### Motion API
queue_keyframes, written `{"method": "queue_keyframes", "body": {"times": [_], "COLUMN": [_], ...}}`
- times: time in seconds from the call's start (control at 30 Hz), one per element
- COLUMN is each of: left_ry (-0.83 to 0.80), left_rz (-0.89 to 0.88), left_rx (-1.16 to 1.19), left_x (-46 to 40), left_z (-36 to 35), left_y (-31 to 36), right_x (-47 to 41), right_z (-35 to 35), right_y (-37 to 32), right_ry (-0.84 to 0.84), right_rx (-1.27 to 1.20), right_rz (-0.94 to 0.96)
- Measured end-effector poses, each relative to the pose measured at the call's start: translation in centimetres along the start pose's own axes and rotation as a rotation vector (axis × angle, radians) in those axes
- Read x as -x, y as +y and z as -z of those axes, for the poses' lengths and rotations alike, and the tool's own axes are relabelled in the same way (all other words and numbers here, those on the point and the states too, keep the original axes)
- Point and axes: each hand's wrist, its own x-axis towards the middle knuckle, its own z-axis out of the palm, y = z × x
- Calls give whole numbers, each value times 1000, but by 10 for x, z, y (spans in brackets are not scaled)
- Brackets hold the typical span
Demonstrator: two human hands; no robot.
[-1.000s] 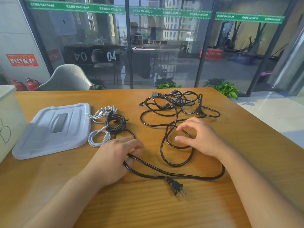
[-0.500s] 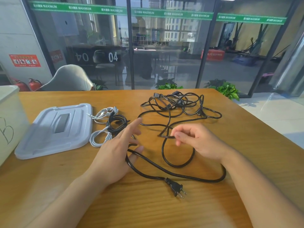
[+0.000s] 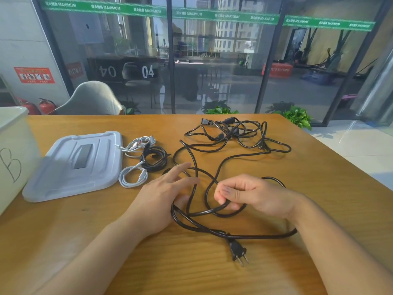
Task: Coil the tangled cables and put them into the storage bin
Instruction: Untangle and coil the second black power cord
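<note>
Coiling begun: black cable [image 3: 214, 165] gripped by right hand [image 3: 244, 194]; left hand [image 3: 163, 192] spread flat. Next loop to be gathered.

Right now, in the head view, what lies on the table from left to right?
Storage bin → bin lid → small coiled white and black cables → left hand → right hand, gripping the tangled black power cable.

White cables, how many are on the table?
2: one white cable by the lid's far corner, another at its near corner. Others may hide underneath.
</note>
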Motion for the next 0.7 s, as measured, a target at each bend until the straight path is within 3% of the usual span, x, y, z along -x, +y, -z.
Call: {"method": "queue_keyframes", "body": {"times": [0.2,0.37,0.6,0.7], "left_ry": [-47,-53,-24,-12], "left_rz": [-26,-14,4,9], "left_rx": [-3,43,142,139], "left_x": [-1,-3,0,1], "left_z": [-2,0,2,3], "left_y": [-2,5,7,9], "right_x": [-2,-25,-75,-81], "right_z": [-1,-6,-13,-18], "right_y": [2,15,28,34], "right_ry": [-15,545,743,744], "right_rx": [28,117,454,473], "right_rz": [-9,13,-115,-143]}}
